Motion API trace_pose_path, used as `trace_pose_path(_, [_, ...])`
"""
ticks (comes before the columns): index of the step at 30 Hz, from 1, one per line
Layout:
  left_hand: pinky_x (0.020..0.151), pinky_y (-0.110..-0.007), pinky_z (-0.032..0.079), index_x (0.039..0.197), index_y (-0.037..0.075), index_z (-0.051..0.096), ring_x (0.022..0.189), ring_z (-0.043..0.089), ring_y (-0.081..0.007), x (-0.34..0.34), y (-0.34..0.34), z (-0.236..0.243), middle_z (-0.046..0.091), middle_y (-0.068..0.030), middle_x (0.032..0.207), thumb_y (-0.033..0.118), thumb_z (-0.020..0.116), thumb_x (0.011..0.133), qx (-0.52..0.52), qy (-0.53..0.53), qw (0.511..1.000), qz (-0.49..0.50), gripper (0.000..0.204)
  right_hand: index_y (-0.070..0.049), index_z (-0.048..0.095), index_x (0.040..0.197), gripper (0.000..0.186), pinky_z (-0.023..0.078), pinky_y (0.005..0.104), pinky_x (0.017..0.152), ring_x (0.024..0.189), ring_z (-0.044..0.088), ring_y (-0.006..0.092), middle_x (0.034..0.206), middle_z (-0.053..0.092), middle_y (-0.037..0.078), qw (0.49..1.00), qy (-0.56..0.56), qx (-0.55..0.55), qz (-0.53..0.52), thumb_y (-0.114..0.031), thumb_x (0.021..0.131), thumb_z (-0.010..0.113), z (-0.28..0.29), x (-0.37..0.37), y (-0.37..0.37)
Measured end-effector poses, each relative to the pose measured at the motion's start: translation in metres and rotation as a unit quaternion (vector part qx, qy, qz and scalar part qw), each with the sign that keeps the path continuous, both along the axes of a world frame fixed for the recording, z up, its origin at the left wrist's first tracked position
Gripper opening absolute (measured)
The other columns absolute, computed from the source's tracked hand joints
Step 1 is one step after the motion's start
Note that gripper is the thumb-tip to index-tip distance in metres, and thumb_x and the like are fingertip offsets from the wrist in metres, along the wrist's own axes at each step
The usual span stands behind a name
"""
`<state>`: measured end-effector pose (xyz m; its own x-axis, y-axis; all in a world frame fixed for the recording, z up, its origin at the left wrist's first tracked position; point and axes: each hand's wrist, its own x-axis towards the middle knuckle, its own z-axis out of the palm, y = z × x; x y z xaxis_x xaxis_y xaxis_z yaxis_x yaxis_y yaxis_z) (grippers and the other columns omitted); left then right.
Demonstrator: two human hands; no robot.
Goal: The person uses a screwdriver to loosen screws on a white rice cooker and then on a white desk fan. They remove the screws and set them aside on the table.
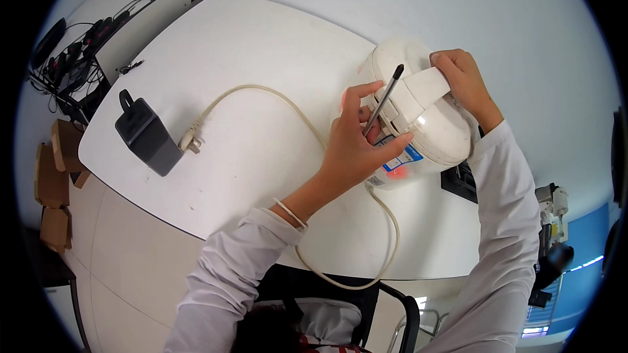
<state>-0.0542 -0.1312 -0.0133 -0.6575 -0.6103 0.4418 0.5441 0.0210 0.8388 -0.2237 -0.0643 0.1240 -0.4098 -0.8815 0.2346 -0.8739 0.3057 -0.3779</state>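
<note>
A white rice cooker point(445, 131) with a blue label sits at the right of the white table. My left hand point(360, 137) holds a screwdriver point(392, 82) upright at a slant before the cooker's lid, its thumb and forefinger at the cooker's front. The screwdriver's handle is hidden in that hand. My right hand point(461, 82) grips the lid's raised handle point(422, 91). The cooker's pale cord point(278, 95) loops across the table to a plug point(191, 140) beside a dark grey box-shaped object point(147, 137) with a loop on top.
The table point(222, 46) meets a wall behind. At left are a desk with black cables point(85, 46) and cardboard boxes point(52, 183). A black object point(458, 183) lies behind the cooker. A black chair point(409, 314) is below; a person point(546, 274) is at far right.
</note>
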Motion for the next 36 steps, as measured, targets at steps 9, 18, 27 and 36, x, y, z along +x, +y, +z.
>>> trace_pose_path(9, [0.050,-0.018,0.031,0.120,0.005,0.036,0.050,0.034,-0.0038,-0.003,-0.001,-0.003,0.039,0.0041,0.058,0.018,0.076,0.067,-0.014,-0.011,1.000,0.010,0.067,0.000,0.045,0.061,0.035,0.032,0.0305,0.051,0.050,0.036,0.0119,0.051,0.040,0.004,0.997,-0.018,-0.075,-0.014,-0.026,0.084,0.045,-0.009,-0.001,0.004])
trace_pose_path(18, [0.051,-0.015,0.033,0.123,0.006,0.035,0.051,0.035,-0.0005,-0.003,0.002,0.002,0.042,0.0053,0.062,0.008,0.074,0.070,0.035,-0.010,0.999,-0.029,0.066,-0.002,0.053,0.095,0.020,0.038,0.0269,0.082,0.093,0.050,0.0117,0.093,0.055,0.005,0.945,-0.128,-0.300,0.029,-0.018,0.090,0.042,0.005,0.062,0.083])
trace_pose_path(27, [0.052,-0.014,0.033,0.121,0.004,0.035,0.051,0.035,0.0006,0.005,0.014,0.009,0.042,0.0066,0.058,0.000,0.071,0.070,0.034,-0.018,0.999,0.012,0.063,-0.012,0.062,0.086,0.007,0.043,0.0304,0.057,0.059,0.056,0.0188,0.070,0.058,0.001,0.994,-0.029,0.065,0.078,-0.015,0.081,0.060,-0.073,0.145,0.180])
trace_pose_path(36, [0.057,-0.015,0.037,0.120,0.005,0.035,0.053,0.038,-0.0007,0.018,0.039,0.012,0.038,0.0066,0.056,0.004,0.072,0.070,0.060,-0.024,0.995,0.071,0.063,-0.009,0.063,0.093,0.013,0.049,0.0308,0.064,0.070,0.062,0.0210,0.080,0.061,0.004,0.982,-0.165,0.041,0.085,-0.015,0.082,0.060,-0.115,0.153,0.189])
